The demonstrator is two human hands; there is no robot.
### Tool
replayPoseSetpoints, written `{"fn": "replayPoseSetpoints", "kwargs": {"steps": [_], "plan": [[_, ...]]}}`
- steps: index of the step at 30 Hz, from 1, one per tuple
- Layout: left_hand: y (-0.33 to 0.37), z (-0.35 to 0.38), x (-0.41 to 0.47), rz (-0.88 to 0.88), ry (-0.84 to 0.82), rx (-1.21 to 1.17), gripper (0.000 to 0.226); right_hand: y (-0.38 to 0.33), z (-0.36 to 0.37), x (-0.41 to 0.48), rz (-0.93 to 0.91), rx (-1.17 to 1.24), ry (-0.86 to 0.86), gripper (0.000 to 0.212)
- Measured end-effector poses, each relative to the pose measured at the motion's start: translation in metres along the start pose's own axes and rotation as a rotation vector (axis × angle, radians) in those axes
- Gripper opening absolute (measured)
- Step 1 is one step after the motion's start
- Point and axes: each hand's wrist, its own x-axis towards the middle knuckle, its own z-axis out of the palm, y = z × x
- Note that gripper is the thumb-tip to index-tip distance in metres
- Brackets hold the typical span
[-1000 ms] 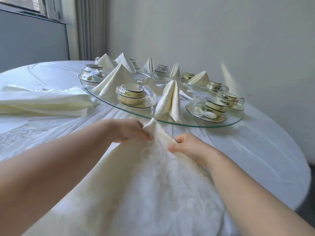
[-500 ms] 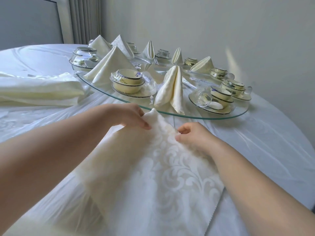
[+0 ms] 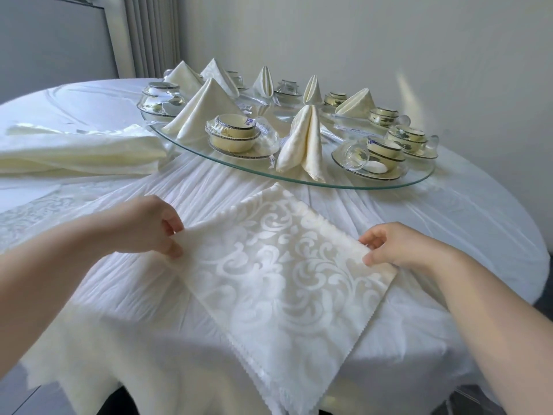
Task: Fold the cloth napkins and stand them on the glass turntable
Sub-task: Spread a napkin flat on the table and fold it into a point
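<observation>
While the patterned napkin is spread flat on the near part of the bench, its left edge is pinched by the left hand and its right corner by the right hand. Just beyond it, the glass turntable is loaded with standing folded napkins and wrapped cups. The bench is draped in white cloth; a pale wall and a pleated curtain are seen behind.

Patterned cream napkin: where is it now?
Head view, centre: the patterned cream napkin lies spread on the white tablecloth, just before the round glass turntable, its side corners pinched by the left hand and right hand.
</observation>
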Motion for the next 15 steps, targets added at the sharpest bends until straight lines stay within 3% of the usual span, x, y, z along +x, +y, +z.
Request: {"fn": "replayPoseSetpoints", "kwargs": {"steps": [8,12,15], "plan": [[-0.009,-0.001,-0.001,0.044,0.049,-0.1,0.021,-0.004,0.011,-0.006,-0.031,-0.086,0.108,0.029],[-0.007,0.004,0.004,0.106,0.205,-0.149,0.014,0.002,0.017,-0.003,-0.061,-0.115,0.291,0.028],[-0.009,0.012,0.008,0.156,0.392,-0.077,0.007,0.002,0.022,-0.001,-0.111,-0.111,0.456,0.014]]}}
